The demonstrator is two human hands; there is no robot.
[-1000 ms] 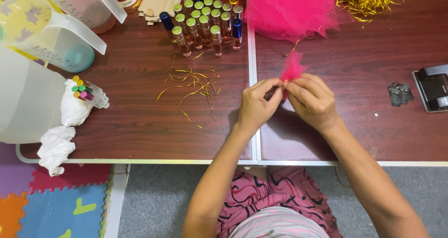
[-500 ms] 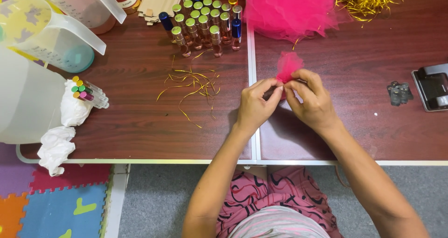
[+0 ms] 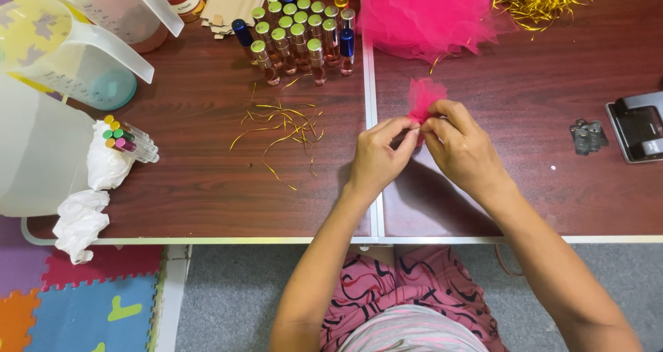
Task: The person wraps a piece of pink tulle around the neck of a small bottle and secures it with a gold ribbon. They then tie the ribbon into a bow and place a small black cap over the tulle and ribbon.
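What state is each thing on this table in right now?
Small pink net bundle: pinched, gathered at its base.
Left hand: pinching the bundle.
Right hand: pinching the bundle.
Small bottles: upright, capped.
Gold strands: scattered loose.
Pink net pile: heaped.

Single head cam, looks steeply down, close over table [image 3: 207, 186].

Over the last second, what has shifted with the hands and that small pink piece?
Little has changed. Both the left hand and the right hand kept pinching the small pink tulle piece between them; its tuft has fanned out slightly wider above the fingertips, and the hands edged barely. The big pink tulle pile, the vials and the gold strands on the table stayed put.
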